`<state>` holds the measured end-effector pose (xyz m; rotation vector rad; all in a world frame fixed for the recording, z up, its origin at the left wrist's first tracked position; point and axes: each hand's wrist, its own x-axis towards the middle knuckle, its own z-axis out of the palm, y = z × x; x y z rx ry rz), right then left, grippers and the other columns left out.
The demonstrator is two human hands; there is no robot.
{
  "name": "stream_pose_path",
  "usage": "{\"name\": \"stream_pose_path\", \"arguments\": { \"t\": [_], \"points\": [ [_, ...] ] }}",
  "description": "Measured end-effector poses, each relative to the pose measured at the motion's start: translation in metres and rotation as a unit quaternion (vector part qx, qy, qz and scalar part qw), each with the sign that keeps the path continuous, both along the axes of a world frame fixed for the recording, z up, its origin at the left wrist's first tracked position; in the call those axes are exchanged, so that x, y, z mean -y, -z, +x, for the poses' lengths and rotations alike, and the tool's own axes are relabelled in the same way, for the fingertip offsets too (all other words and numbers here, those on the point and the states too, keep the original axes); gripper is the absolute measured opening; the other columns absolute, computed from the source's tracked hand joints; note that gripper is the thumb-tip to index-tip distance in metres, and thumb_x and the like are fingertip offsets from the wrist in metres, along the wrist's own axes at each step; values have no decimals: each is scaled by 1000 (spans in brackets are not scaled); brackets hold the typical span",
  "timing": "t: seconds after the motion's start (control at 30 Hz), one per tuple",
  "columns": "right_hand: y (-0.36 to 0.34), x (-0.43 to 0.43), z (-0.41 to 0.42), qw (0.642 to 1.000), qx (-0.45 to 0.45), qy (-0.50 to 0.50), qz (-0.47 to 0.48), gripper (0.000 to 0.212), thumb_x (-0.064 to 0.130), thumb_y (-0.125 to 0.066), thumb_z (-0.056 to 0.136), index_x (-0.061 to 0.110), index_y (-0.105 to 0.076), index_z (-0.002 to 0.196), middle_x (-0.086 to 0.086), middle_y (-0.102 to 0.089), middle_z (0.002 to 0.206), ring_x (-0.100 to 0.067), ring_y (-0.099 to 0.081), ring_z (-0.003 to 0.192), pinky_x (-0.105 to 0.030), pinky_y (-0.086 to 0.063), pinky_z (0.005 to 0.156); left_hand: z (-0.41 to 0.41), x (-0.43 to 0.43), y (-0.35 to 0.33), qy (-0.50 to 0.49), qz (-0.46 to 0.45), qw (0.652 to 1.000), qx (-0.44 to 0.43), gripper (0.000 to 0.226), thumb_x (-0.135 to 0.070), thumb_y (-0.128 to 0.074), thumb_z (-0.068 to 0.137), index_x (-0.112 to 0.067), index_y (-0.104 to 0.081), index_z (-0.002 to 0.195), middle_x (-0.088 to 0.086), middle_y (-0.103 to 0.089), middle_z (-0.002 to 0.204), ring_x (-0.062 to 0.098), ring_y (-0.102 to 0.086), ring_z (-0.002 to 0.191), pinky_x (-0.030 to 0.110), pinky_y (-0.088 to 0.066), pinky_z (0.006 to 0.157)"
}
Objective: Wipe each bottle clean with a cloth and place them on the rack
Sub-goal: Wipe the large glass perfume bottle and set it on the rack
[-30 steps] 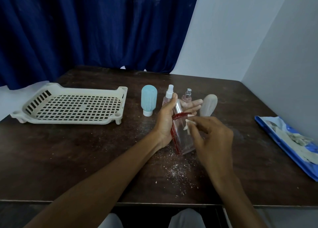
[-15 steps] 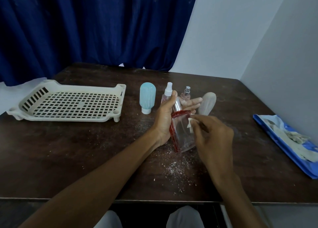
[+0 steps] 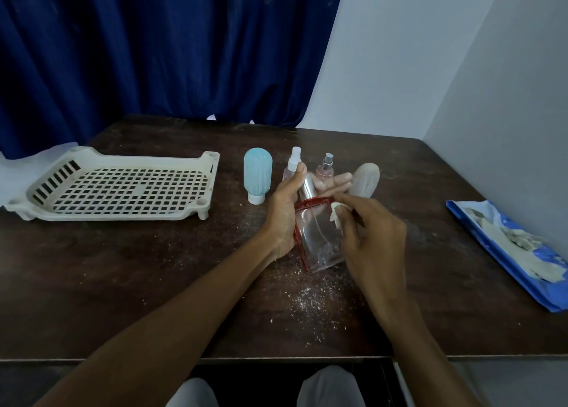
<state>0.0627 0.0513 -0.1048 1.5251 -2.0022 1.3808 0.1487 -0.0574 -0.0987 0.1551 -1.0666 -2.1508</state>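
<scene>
My left hand (image 3: 284, 209) grips a clear rectangular bottle with red edges and a silver cap (image 3: 318, 237), tilted above the table's middle. My right hand (image 3: 373, 234) pinches a small white cloth (image 3: 335, 217) against the bottle's upper right side. Behind them stand a light blue bottle (image 3: 257, 174), a thin pink spray bottle with a white top (image 3: 292, 164), a small pink bottle with a silver nozzle (image 3: 326, 168) and a whitish rounded bottle (image 3: 365, 179). The cream plastic rack (image 3: 116, 188) lies at the left with nothing in it.
The dark wooden table (image 3: 153, 268) is speckled with white crumbs around and in front of the held bottle. A blue packet with pale cloths (image 3: 510, 246) lies at the right edge. A blue curtain hangs behind, and white walls close the right side.
My right hand has rubbed the cloth a little down and back up along the bottle's upper right side. My left hand keeps the bottle in nearly the same place.
</scene>
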Motion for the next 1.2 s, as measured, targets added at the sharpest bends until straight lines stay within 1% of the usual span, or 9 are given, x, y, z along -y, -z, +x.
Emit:
{"name": "stream_pose_path", "arguments": {
  "t": [0.1,0.23,0.37,0.5,0.73,0.83,0.97,1.07,1.2],
  "points": [
    [5,-6,3,1000,-9,-14,-11,20,6,-65,93,12,-73,110,3,-72,100,0,-62,89,-8,-47,84,1,0,0,-8,1,1000,0,50,-35,-31,107,-6,-54,73,27,-67,119,35,-66,116,35,-56,92],
    [20,-25,2,1000,13,-7,1,20,6,-67,91,14,-74,108,6,-73,102,-5,-67,93,-26,-55,83,-2,2,2,-25,-14,1000,4,49,-34,-30,107,-5,-53,75,31,-66,119,39,-64,116,37,-54,97],
    [20,-35,14,1000,21,6,0,18,8,-72,88,15,-76,104,5,-72,99,-4,-66,90,-9,-48,83,-4,2,2,-39,-16,999,13,49,-34,-30,107,-5,-52,75,32,-66,117,39,-65,115,37,-55,95],
    [22,-33,37,1000,-14,-8,12,18,8,-76,83,14,-77,101,2,-71,97,-8,-65,88,-17,-52,81,-3,2,2,-39,-7,999,17,49,-37,-30,107,-6,-53,76,29,-67,117,39,-65,116,38,-53,96],
    [16,-35,20,999,28,19,17,17,4,-74,84,16,-75,97,4,-71,91,-2,-64,77,-11,-51,74,-1,-1,0,-37,-15,999,14,53,-35,-31,106,-8,-59,70,24,-72,104,38,-66,114,36,-55,95],
    [10,-27,20,999,17,27,25,14,6,-71,88,15,-74,98,3,-69,89,-7,-64,76,-25,-56,68,-1,-1,0,-37,-18,999,17,49,-35,-32,106,-7,-55,73,23,-73,103,37,-67,113,35,-55,94],
    [16,-34,41,999,-21,-5,38,15,11,-74,85,15,-76,99,2,-68,93,-6,-63,79,-17,-54,70,-2,0,1,-39,-7,999,16,47,-35,-32,105,-7,-52,74,25,-72,106,36,-68,112,37,-55,94],
    [24,-42,42,999,3,-11,38,14,11,-75,84,17,-77,96,5,-67,93,-4,-64,78,-21,-56,69,-1,0,1,-46,-11,999,21,49,-34,-30,107,-7,-54,74,27,-71,110,35,-69,109,35,-56,91],
    [22,-44,25,998,35,34,45,13,8,-74,85,18,-76,93,6,-66,88,-2,-63,72,-17,-53,68,-1,1,1,-51,-27,998,30,49,-35,-30,107,-6,-54,76,31,-67,116,37,-67,112,36,-56,93]
  ]
}}
